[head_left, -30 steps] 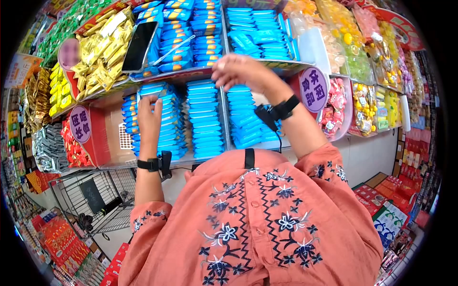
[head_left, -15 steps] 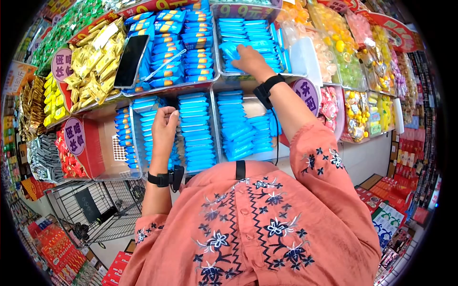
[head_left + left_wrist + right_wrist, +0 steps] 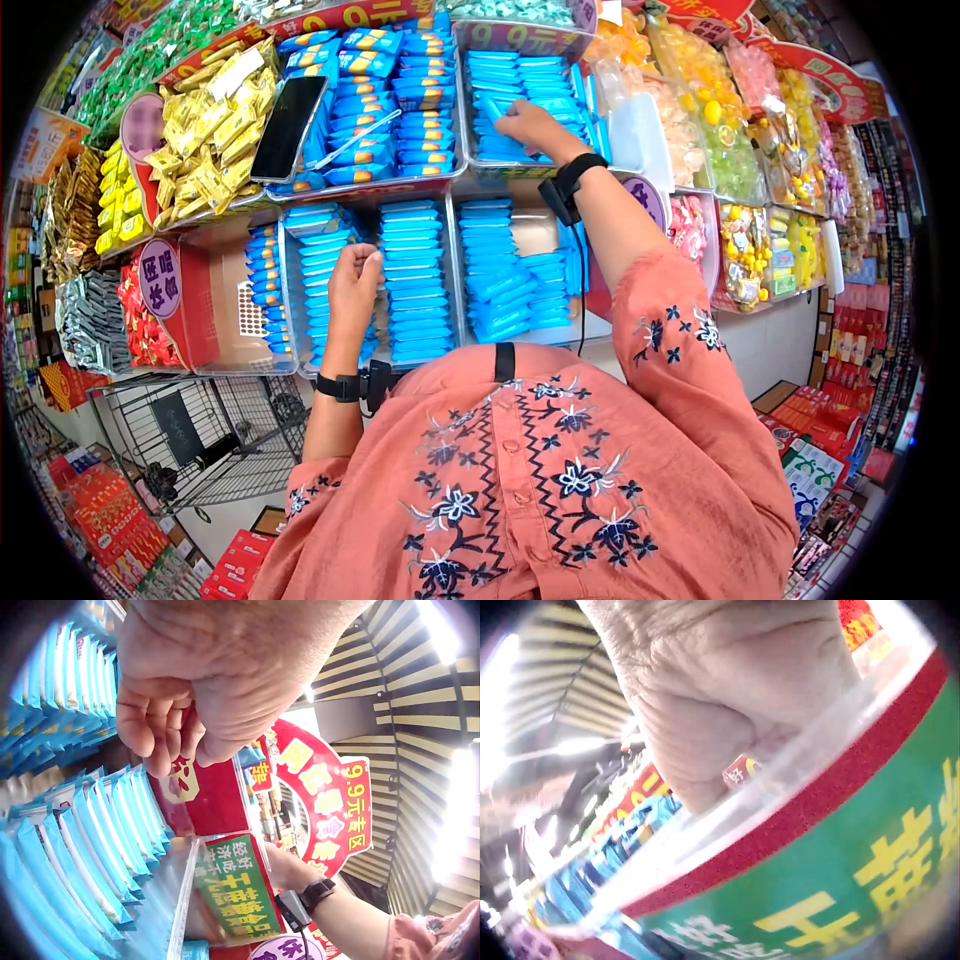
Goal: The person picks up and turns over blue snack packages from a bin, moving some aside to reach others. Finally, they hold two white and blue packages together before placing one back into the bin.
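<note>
My right hand [image 3: 533,126] reaches into the upper middle bin. Its curled fingertips pinch the end of a slanted blue packet [image 3: 491,110] that lies over rows of similar packets. From the right wrist, the fingertips of the right hand [image 3: 720,697] are hidden behind the clear bin wall [image 3: 802,772]. My left hand [image 3: 354,285], fingers loosely curled and holding nothing, hovers over the lower bins between two stacks of blue packets [image 3: 412,280]. In the left wrist view, the left hand [image 3: 195,690] hangs just above upright blue packets [image 3: 90,847].
A phone [image 3: 290,130] leans on blue-and-orange packets in the upper left bin, beside gold-wrapped sweets [image 3: 210,130]. More blue packets [image 3: 505,290] fill the lower middle bin. Bagged sweets [image 3: 720,110] stand right. A wire shopping cart [image 3: 210,430] is at the lower left.
My right hand has moved from above the divider into the upper middle bin, onto the slanted packet. The left hand has shifted right and lower, from the left stack toward the gap.
</note>
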Demonstrator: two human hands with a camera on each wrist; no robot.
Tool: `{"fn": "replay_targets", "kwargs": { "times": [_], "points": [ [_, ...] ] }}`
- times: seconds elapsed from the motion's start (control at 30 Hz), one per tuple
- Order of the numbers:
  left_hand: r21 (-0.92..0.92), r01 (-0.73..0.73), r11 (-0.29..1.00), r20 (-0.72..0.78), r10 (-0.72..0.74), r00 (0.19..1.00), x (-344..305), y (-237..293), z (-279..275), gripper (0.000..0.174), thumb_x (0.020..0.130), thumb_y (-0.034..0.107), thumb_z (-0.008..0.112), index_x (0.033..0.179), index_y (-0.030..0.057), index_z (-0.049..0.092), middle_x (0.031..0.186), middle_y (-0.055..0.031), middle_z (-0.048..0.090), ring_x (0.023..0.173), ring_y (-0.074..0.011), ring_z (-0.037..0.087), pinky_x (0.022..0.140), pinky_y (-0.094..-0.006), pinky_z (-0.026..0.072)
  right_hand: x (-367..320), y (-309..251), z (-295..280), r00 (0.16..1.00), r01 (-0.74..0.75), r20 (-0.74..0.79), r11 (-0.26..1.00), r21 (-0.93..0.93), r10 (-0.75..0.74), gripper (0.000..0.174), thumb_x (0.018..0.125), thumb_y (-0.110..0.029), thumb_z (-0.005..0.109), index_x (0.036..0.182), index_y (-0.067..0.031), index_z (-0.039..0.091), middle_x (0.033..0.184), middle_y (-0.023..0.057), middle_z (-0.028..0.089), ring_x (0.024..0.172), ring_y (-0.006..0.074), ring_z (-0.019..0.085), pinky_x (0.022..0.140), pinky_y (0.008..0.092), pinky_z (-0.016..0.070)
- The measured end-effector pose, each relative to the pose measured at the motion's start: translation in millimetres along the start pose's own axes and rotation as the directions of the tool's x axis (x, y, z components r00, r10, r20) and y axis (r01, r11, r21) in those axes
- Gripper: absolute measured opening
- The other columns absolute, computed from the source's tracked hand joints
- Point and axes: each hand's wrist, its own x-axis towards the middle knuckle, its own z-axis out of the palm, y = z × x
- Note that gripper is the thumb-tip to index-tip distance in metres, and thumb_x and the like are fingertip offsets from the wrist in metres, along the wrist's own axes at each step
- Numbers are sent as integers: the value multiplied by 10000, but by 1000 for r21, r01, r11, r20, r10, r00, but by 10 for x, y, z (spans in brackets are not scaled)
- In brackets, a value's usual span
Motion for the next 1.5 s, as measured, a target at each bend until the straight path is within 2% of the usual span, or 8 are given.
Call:
{"fn": "replay_targets", "kwargs": {
  "times": [0.1, 0.2, 0.33, 0.37, 0.6, 0.83, 1.33, 1.5],
  "points": [
    [-13, -7, 1000, 4, 7, 1000, -23, 11, -11, 228, 970, 208, 651, 1078, 11, 613, 878, -23, 636, 738, -94, 593, 675, -249, 497, -167, 39, -230, 988, -64, 149, 784, 617, -37, 392, 868, -377, 669, 1081, -53, 613, 1003, 129, 663, 908, 249, 649, 780, 437, 572],
    [17, -28, 999, 28, 28, 999, 4, -70, -25, 255, 981, 245, 612, 1126, 35, 610, 961, -29, 650, 758, -83, 617, 548, -206, 450, -330, 86, -373, 966, -125, 205, 408, 905, -159, 360, 961, -319, 596, 1202, -52, 590, 1157, 189, 673, 993, 263, 671, 753, 400, 575],
    [-52, -29, 998, 85, 33, 996, 35, -11, 1, 266, 986, 250, 608, 1125, 23, 611, 951, -27, 640, 759, -87, 610, 560, -216, 456, -947, -163, -339, 890, -162, 291, 354, 921, -350, 541, 953, -315, 590, 1392, -18, 480, 1214, 237, 647, 1016, 310, 673, 773, 401, 578],
    [-72, -41, 997, 102, 48, 994, 52, 42, 13, 275, 989, 257, 608, 1128, 20, 612, 948, -29, 637, 760, -88, 609, 566, -219, 459, -1008, -125, -252, 807, -240, 354, 285, 928, -472, 516, 967, -292, 579, 1384, -7, 475, 1214, 233, 645, 1041, 315, 675, 772, 414, 595],
    [-274, -31, 961, 198, 88, 976, 139, 580, 42, 397, 1021, 295, 568, 1286, -2, 587, 1123, -128, 667, 828, -124, 644, 625, -233, 492, -1414, -253, 416, 641, -410, 512, 308, 858, -572, 612, 982, -303, 537, 1480, 9, 366, 1250, 258, 625, 1034, 300, 683, 770, 398, 606],
    [-452, 51, 891, 301, 98, 949, 95, 784, -3, 401, 1020, 293, 583, 1281, -13, 596, 938, -47, 655, 779, -107, 617, 630, -228, 479, -1469, -372, 663, 531, -545, 581, 276, 792, -617, 583, 994, -277, 506, 1463, 39, 366, 1238, 304, 607, 1034, 353, 679, 745, 416, 618],
    [-490, 89, 867, 227, 28, 974, 60, 597, -62, 297, 1001, 238, 622, 1196, 16, 597, 893, -27, 664, 733, -93, 611, 597, -218, 469, -1384, -382, 835, 526, -589, 625, 282, 757, -577, 501, 1021, -305, 497, 1391, 29, 454, 1202, 285, 638, 1012, 368, 684, 687, 395, 617],
    [-488, 88, 868, 199, 12, 980, 44, 587, -82, 271, 1003, 227, 616, 1184, 26, 593, 884, -27, 663, 727, -89, 614, 596, -212, 466, -1318, -327, 911, 538, -602, 641, 282, 747, -548, 545, 1023, -343, 493, 1421, 15, 390, 1199, 311, 618, 1007, 396, 682, 657, 404, 623]
  ]
}}
